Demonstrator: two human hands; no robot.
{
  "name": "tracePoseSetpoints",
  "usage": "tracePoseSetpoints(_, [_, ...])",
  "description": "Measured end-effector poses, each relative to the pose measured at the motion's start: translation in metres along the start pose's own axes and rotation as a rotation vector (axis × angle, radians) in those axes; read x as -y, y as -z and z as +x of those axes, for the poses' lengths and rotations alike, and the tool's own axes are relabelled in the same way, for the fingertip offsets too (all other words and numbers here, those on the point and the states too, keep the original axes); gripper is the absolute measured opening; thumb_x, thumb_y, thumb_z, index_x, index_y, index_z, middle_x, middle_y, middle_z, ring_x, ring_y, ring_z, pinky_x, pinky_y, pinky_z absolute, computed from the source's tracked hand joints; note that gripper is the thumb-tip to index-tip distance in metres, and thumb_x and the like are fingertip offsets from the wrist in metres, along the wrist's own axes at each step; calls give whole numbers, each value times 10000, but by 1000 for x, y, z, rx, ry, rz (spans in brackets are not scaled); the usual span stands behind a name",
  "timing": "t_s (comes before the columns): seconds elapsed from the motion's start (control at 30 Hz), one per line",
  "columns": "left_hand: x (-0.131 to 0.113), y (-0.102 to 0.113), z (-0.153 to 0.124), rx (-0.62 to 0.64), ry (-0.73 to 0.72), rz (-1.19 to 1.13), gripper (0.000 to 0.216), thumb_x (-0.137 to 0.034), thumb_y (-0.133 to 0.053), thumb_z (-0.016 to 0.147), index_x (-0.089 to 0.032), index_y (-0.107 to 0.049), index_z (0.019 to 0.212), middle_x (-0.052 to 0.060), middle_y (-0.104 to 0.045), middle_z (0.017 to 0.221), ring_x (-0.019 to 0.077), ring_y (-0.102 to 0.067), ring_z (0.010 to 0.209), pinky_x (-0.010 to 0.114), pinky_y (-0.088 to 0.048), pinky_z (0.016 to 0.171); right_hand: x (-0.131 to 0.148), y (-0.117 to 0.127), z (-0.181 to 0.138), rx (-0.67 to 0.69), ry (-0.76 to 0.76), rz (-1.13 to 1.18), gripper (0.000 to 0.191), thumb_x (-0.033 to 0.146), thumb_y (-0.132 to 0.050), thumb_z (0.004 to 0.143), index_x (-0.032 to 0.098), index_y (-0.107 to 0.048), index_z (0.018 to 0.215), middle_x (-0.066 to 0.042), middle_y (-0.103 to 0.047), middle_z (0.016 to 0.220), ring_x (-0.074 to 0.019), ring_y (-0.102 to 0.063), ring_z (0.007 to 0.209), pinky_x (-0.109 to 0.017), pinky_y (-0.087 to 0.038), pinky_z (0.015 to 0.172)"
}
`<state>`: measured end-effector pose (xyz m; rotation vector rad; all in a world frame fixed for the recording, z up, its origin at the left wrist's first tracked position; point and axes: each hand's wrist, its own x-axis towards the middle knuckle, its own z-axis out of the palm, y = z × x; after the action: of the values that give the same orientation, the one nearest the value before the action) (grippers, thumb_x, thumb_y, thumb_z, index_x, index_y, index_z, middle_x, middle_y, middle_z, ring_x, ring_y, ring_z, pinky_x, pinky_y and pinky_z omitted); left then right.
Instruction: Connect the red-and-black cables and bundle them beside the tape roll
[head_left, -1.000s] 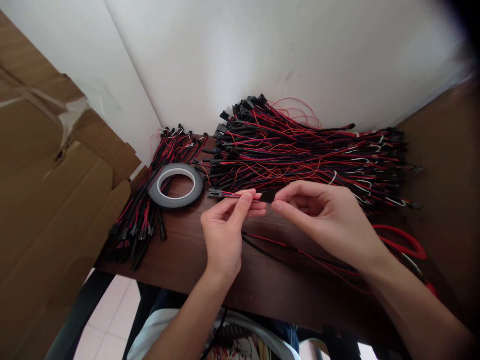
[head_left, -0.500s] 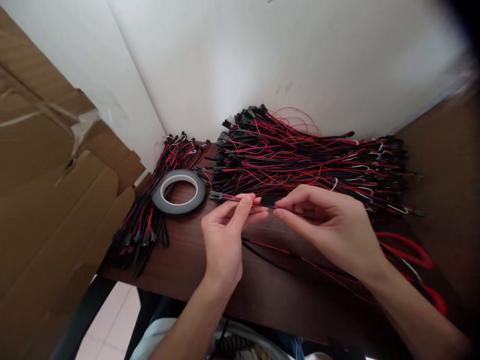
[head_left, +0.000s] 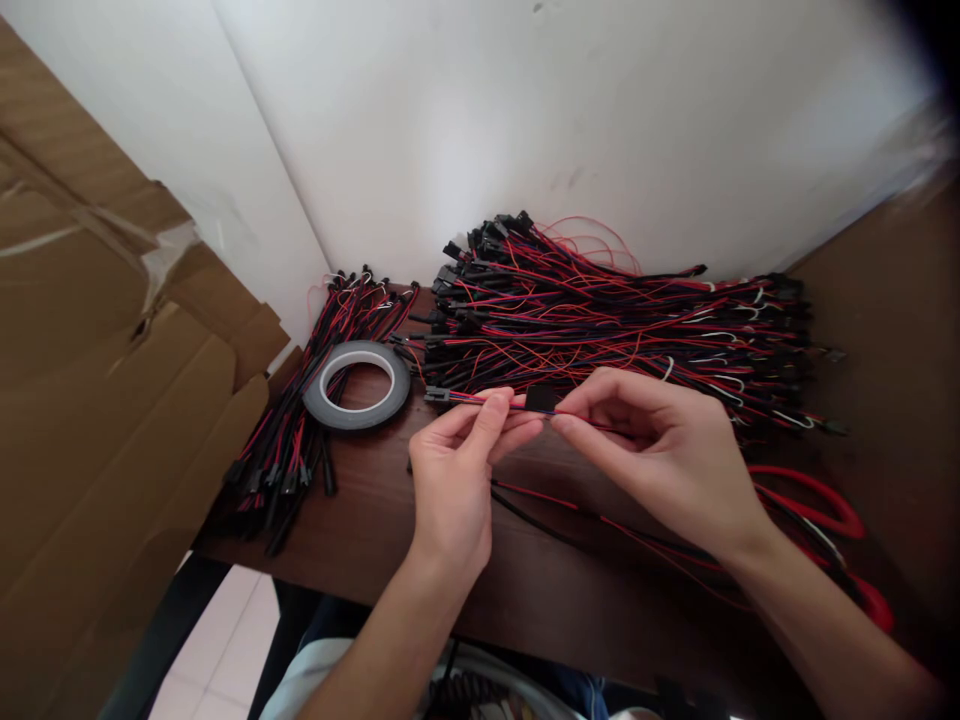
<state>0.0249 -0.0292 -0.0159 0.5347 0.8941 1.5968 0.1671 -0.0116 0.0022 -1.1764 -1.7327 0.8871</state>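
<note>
Wire harness's held up over the tabletop, pinched near its grey connector by the fingers of the left hand and right by the black patch by those of the right hand. Tape roll's parked off left, big cable pile heaped further back.

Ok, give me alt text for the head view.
A person's hands, left and right, pinch a cable bearing a black patch above a dark table. A grey tape roll overlaps a small cable pile at left; a larger pile lies behind.

White wall — softly lit, brown tabletop, tiled floor
</note>
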Motion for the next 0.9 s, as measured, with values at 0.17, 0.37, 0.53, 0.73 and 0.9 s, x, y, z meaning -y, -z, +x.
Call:
tracePoseSetpoints(0.17, [0, -1, -1, -4, -39, 34, 72, -204, -782, 731, -144, -767, 694, 39, -752, 813, 132, -729, 666, 220, -635, 678, 3, -3, 1, -35, -50, 65, 140, 336, -661, 822, 203, -627, 849, -6, -609, 706, -104, -552, 581, -199, -423, 464])
tracePoseSetpoints(0.37, [4, -1, -2, 12, -41, 25, 55, -176, -770, 742, -144, -773, 698, 36, -755, 834, 135, -736, 679, 206, -637, 681, 0, -6, 5, -33, -53, 118, 136, 330, -647, 833, 201, -604, 845, 12, -551, 700, -101, -525, 614, -203, -438, 517])
tracePoseSetpoints(0.53, [6, -2, -3, 18, -34, -5, 62, -167, -751, 770, -148, -776, 717, 30, -756, 822, 121, -736, 687, 182, -630, 689, -1, -5, 7, -22, -47, 156, 157, 330, -643, 836, 198, -578, 781, 26, -516, 663, -89, -493, 585, -195, -415, 512])
tracePoseSetpoints(0.73, [5, -4, -3, 8, -46, -25, 71, -148, -734, 781, -153, -776, 725, 22, -754, 817, 114, -734, 693, 183, -629, 697, -3, -7, 7, 24, -83, 259, 154, 339, -629, 855, 209, -562, 808, 25, -532, 708, -85, -477, 604, -195, -403, 546])
tracePoseSetpoints(0.9, [6, -4, -1, 3, -43, -37, 74, -150, -736, 776, -153, -773, 713, 25, -753, 791, 116, -732, 701, 185, -629, 695, -4, -8, 6, 51, -55, 346, 148, 343, -603, 883, 224, -529, 834, 50, -480, 680, -70, -397, 550, -193, -357, 522])
